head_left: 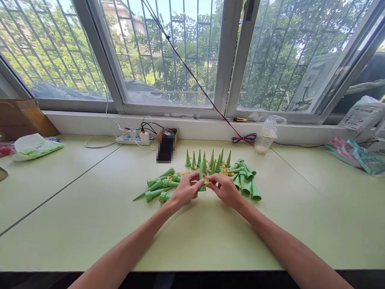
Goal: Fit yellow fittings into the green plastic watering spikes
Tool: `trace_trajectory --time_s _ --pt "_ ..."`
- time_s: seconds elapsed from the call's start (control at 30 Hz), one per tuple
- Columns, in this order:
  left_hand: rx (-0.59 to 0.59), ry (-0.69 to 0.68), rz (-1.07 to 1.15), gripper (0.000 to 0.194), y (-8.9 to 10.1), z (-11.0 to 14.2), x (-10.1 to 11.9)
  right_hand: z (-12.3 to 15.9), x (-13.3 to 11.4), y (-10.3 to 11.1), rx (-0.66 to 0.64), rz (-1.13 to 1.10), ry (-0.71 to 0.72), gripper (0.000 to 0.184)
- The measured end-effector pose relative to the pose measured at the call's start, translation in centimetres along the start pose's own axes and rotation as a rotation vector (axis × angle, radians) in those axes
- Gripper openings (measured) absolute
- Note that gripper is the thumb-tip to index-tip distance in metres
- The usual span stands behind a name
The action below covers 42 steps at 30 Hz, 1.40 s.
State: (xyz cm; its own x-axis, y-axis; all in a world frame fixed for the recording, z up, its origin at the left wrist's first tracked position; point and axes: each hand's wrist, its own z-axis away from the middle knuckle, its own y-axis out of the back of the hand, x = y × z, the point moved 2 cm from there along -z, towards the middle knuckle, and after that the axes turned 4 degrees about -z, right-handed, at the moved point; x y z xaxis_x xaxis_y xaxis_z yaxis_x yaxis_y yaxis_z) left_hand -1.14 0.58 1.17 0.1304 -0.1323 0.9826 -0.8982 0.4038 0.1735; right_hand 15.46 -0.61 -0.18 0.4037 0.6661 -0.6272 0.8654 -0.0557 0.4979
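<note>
We see both hands close together above the near middle of the table (210, 237). The left hand (188, 188) has its fingers clamped around one green cone (201, 172), which stands with its tip up. We suppose it is held upright like this so that its lower side stays steady and easy to reach. The right hand (223, 188) is pinched on a small yellow piece (207, 182), just beside the cone; whether this piece is already joined to it, we cannot tell.

Farther behind the hands, a group of green cones (188, 160) stands upright, probably because their wide ends make a good foot. To the left, capped green cones (158, 185) lie on their sides, and to the right there is a pile of more cones (242, 182). Loose yellow pieces (227, 172) lie between the standing group and the right pile, perhaps so that the right hand finds them near. At the far edge we see a power strip (132, 139) and a plastic cup (264, 144).
</note>
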Motion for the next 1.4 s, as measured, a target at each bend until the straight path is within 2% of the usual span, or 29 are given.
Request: trace_trajectory --time_s 0.3,0.7,0.93,1.2,1.4 --pt "0.001 -0.016 -0.068 0.033 -0.1 0.1 0.0 0.1 0.5 -0.1 -0.036 0.054 -0.002 0.004" --pt "0.009 -0.039 -0.044 0.040 -0.2 0.2 0.4 0.1 -0.3 0.1 -0.077 0.074 -0.019 0.020" --pt "0.011 -0.100 -0.116 0.037 -0.2 0.1 0.2 0.2 -0.4 -0.1 -0.097 0.110 -0.022 0.031" --pt "0.016 -0.146 -0.142 0.032 -0.2 0.2 0.2 0.2 -0.4 -0.2 -0.070 0.054 -0.056 0.039" --pt "0.041 -0.110 -0.127 0.036 -0.1 0.0 0.3 0.0 -0.7 -0.2 -0.022 0.064 -0.061 0.040"
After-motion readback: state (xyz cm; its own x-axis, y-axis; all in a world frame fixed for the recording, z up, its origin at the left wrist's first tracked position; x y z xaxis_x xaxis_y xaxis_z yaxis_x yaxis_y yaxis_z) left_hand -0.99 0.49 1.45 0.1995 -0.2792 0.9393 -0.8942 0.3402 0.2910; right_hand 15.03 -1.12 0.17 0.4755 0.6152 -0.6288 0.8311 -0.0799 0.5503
